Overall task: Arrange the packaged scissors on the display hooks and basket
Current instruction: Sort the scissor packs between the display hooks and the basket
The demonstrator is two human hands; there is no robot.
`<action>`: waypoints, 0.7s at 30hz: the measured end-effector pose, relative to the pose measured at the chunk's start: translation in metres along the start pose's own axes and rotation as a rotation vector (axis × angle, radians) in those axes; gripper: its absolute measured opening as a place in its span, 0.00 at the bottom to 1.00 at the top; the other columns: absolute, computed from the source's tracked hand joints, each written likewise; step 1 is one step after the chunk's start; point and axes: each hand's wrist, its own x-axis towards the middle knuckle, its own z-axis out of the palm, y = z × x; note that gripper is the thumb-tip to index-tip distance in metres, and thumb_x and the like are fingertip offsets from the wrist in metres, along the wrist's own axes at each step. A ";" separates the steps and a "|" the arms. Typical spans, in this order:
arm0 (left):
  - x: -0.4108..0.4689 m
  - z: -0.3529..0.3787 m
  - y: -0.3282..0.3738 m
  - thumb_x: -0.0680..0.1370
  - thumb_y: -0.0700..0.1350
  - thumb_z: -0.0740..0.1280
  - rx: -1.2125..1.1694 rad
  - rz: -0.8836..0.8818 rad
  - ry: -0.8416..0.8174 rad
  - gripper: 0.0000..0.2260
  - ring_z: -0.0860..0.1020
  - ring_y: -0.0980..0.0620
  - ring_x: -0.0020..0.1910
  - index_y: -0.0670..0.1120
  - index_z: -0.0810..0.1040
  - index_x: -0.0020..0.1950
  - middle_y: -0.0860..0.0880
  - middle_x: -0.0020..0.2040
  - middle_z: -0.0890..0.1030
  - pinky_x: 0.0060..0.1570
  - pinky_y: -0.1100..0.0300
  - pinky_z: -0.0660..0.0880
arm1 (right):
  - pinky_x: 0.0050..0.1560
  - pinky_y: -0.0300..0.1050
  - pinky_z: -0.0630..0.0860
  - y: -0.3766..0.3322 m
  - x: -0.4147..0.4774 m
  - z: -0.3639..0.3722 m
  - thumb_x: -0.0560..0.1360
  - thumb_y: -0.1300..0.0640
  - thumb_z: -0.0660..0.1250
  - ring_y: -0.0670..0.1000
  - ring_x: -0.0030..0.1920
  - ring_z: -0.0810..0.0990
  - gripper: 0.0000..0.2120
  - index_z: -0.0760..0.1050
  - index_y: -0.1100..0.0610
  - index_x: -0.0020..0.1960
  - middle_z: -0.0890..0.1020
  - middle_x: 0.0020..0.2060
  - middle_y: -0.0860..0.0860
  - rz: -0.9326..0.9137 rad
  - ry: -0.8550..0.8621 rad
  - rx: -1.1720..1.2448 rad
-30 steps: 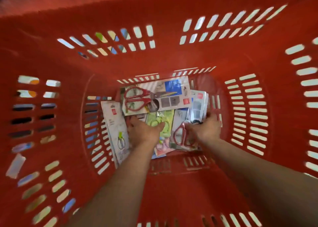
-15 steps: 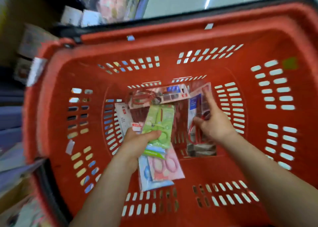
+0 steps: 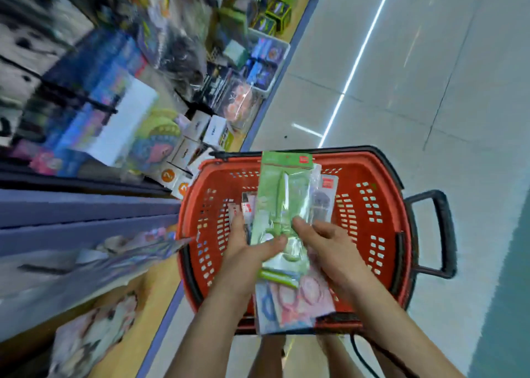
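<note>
Pale shop floor tiles (image 3: pixel 430 96) run down the right side, with a long bright streak of light (image 3: pixel 358 62) reflected across them, while blurred shelves (image 3: pixel 86 211) crowded with boxes and packets (image 3: pixel 200 136) fill the left. A red slotted basket (image 3: pixel 375 234) with a black rim sits on the floor beside the lowest shelf, its black handle (image 3: pixel 440 234) sticking out on the right. Both hands are raised above the basket and share a bundle of packaged scissors (image 3: pixel 289 268), held upright and fanned a little. The left hand (image 3: pixel 246 251) grips the bundle from the left, thumb laid across the front and fingers tucked behind. The right hand (image 3: pixel 329 245) clamps the bundle's right edge, its thumb pressed on the front face; how its fingers sit behind cannot be seen. A green pack (image 3: pixel 282 194) is at the front, its top reaching past the far rim of the basket. Behind it on the right peeks a grey pack with a red label (image 3: pixel 325 197). Below the hands a pink pack (image 3: pixel 304 297) and a blue pack (image 3: pixel 265 306) hang out of the bundle's lower end, overlapping the near rim. More packs (image 3: pixel 246 205) show to the left of the green one, but whether they lie in the basket or belong to the bundle cannot be told.
</note>
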 end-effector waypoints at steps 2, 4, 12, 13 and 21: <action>-0.017 0.007 0.019 0.70 0.31 0.74 0.113 0.123 0.052 0.34 0.81 0.50 0.56 0.56 0.69 0.70 0.49 0.60 0.80 0.55 0.54 0.80 | 0.29 0.36 0.71 -0.017 -0.018 0.006 0.73 0.51 0.72 0.44 0.27 0.75 0.15 0.79 0.52 0.28 0.78 0.25 0.47 -0.073 0.029 0.041; -0.035 0.012 0.036 0.71 0.30 0.72 0.171 0.181 0.044 0.25 0.82 0.52 0.50 0.51 0.76 0.63 0.49 0.54 0.84 0.51 0.58 0.80 | 0.33 0.36 0.76 -0.033 -0.036 0.008 0.74 0.57 0.71 0.45 0.32 0.81 0.09 0.82 0.56 0.36 0.85 0.32 0.50 -0.148 0.060 0.083; -0.130 0.022 0.097 0.74 0.30 0.68 -0.128 0.195 0.131 0.07 0.83 0.44 0.42 0.40 0.80 0.48 0.42 0.42 0.86 0.47 0.53 0.80 | 0.52 0.47 0.81 -0.092 -0.138 0.018 0.68 0.52 0.73 0.54 0.52 0.86 0.18 0.81 0.58 0.56 0.87 0.50 0.54 -0.243 0.003 0.118; -0.144 0.024 0.105 0.74 0.31 0.67 -0.169 0.207 0.122 0.07 0.84 0.43 0.43 0.40 0.80 0.49 0.41 0.44 0.86 0.47 0.53 0.81 | 0.55 0.51 0.81 -0.100 -0.149 0.019 0.67 0.53 0.73 0.56 0.52 0.85 0.19 0.81 0.59 0.57 0.87 0.51 0.55 -0.228 -0.034 0.132; -0.253 0.022 0.143 0.74 0.32 0.69 -0.174 0.344 0.206 0.08 0.83 0.40 0.48 0.41 0.83 0.50 0.40 0.47 0.85 0.55 0.47 0.78 | 0.50 0.47 0.81 -0.153 -0.231 0.033 0.77 0.55 0.69 0.54 0.50 0.86 0.09 0.82 0.57 0.55 0.87 0.48 0.53 -0.285 -0.112 0.041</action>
